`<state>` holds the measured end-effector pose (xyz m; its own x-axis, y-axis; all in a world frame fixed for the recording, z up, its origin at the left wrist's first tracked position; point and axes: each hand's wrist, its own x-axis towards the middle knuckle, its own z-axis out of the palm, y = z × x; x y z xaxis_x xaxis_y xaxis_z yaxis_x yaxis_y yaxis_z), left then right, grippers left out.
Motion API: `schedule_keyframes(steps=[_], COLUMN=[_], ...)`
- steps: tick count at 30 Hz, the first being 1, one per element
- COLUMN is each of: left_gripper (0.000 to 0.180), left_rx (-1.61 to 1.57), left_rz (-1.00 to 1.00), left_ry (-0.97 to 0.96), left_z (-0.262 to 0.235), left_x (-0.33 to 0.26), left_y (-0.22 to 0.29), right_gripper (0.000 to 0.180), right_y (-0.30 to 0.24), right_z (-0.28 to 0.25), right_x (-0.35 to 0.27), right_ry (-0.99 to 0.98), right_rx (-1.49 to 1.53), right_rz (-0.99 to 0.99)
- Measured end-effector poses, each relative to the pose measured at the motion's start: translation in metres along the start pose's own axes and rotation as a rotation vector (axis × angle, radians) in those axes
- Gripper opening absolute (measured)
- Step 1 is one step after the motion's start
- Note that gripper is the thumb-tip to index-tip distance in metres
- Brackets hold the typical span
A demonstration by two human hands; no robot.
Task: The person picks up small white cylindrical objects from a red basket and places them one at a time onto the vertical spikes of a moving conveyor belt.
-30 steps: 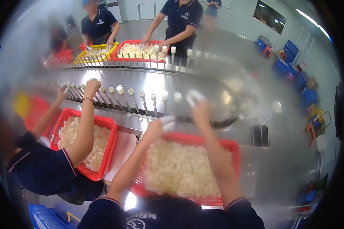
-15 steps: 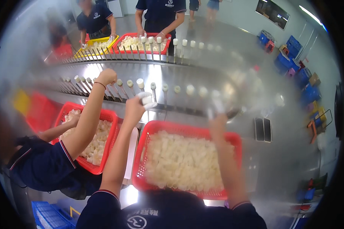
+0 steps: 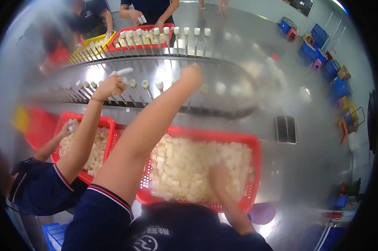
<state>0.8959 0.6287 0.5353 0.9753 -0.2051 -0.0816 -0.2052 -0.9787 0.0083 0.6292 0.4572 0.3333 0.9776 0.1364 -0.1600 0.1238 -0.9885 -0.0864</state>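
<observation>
My left hand [image 3: 193, 75] reaches far forward to a row of metal pins with white caps [image 3: 147, 85] on a steel conveyor. Its fingers are curled and seen from behind, so anything in them is hidden. My right hand [image 3: 220, 178] is down in a red basket [image 3: 256, 144] directly below me, blurred, resting among the heap of small white tubular pieces [image 3: 184, 167].
A co-worker on my left reaches a hand [image 3: 111, 85] holding a white piece to the same pins, above a second red basket [image 3: 108, 123]. Across the machine, other people stand behind another pin row [image 3: 184, 31] with red and yellow baskets [image 3: 92, 42]. Blue crates [image 3: 318, 33] sit far right.
My left hand has gone up and right from the basket edge to the pins. My right hand has dropped from the pin row into the basket. The co-worker's hand has moved right along the pins.
</observation>
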Motion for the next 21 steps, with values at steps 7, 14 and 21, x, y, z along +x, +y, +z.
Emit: schedule_keyframes(steps=[7,14,21], left_gripper=[0.024,0.021,0.015], left_rx=[-0.334,-0.100,-0.160], left_rz=[0.345,0.248,0.151], left_ry=[0.757,0.015,0.029], left_z=[0.108,0.245,0.284], left_x=[-0.096,-0.222,-0.215], left_y=[0.033,0.039,0.039], right_gripper=[0.024,0.015,0.022], right_y=[0.021,0.035,0.050], right_z=[0.067,0.076,0.086], right_x=[0.032,0.027,0.044], right_ry=[0.051,0.075,-0.170], right_rx=[-0.033,0.038,0.200], right_rz=[-0.097,-0.223,-0.290])
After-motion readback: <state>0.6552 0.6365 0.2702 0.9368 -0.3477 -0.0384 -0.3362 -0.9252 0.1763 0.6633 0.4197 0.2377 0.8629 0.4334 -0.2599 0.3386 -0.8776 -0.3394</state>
